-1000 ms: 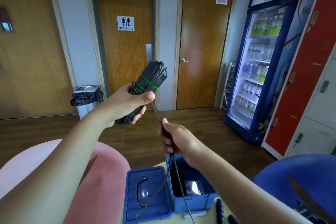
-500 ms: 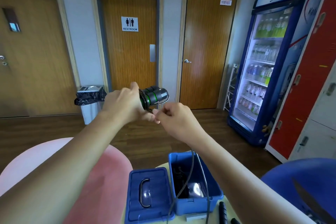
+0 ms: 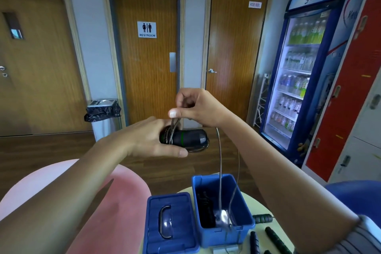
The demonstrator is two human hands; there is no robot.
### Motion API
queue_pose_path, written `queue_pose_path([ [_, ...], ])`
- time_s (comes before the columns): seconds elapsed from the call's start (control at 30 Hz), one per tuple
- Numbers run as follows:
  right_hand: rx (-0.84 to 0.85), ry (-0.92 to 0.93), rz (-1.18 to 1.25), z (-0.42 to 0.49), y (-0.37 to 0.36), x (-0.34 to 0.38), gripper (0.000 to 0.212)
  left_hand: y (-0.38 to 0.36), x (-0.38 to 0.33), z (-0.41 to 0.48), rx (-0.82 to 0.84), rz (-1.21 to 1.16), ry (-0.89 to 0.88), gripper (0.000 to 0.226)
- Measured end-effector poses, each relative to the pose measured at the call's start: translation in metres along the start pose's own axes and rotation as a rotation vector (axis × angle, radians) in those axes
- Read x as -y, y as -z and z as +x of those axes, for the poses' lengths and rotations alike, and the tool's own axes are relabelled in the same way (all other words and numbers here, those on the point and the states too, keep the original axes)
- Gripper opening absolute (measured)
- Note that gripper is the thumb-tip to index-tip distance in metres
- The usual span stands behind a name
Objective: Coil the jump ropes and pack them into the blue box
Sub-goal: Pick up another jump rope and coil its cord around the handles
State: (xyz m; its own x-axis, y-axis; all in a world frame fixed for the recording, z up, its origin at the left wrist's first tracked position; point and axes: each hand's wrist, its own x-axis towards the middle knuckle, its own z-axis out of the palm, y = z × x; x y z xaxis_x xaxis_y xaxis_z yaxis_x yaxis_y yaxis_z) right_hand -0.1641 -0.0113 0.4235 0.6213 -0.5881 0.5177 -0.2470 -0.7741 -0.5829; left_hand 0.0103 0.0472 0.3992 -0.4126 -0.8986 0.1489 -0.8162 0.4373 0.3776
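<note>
Left hand point(image 3: 148, 140) grips the black handles point(image 3: 189, 138); right hand point(image 3: 200, 107) pinches the cord point(image 3: 220, 161) just above them.

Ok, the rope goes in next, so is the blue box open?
Open. The lid lies beside the blue box, handle up, and the box's inside shows.
</note>
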Motion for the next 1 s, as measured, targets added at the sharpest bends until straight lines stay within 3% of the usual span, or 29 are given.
queue_pose_path([
  [0.07, 0.036, -0.04, 0.13, 0.001, -0.002, -0.004, 0.025, 0.002, -0.004, -0.006, -0.018, -0.17, -0.107, 0.042],
  [0.13, 0.042, -0.058, 0.257, -0.001, -0.004, -0.008, 0.03, 0.005, -0.007, -0.011, -0.033, -0.277, -0.185, 0.035],
  [0.27, 0.068, -0.079, 0.329, -0.01, -0.003, -0.009, 0.015, 0.013, 0.0, -0.014, -0.106, -0.488, -0.236, 0.065],
  [0.4, 0.007, -0.171, 0.306, -0.011, 0.0, 0.002, 0.032, 0.019, 0.0, -0.009, -0.136, -0.641, -0.261, 0.082],
  [0.57, -0.104, -0.357, 0.37, -0.015, -0.004, 0.005, 0.041, 0.018, -0.006, -0.001, -0.139, -0.811, -0.278, 0.078],
  [0.67, -0.166, -0.406, 0.475, -0.018, -0.012, 0.003, 0.041, 0.016, -0.005, 0.003, -0.128, -0.849, -0.249, 0.087],
  [0.87, -0.1, -0.507, 0.566, -0.037, -0.027, 0.006, 0.05, 0.023, 0.003, 0.004, -0.119, -1.138, -0.228, 0.086],
  [1.0, -0.07, -0.614, 0.536, -0.056, -0.044, 0.011, 0.048, 0.035, 0.006, 0.002, -0.282, -1.021, -0.073, 0.099],
])
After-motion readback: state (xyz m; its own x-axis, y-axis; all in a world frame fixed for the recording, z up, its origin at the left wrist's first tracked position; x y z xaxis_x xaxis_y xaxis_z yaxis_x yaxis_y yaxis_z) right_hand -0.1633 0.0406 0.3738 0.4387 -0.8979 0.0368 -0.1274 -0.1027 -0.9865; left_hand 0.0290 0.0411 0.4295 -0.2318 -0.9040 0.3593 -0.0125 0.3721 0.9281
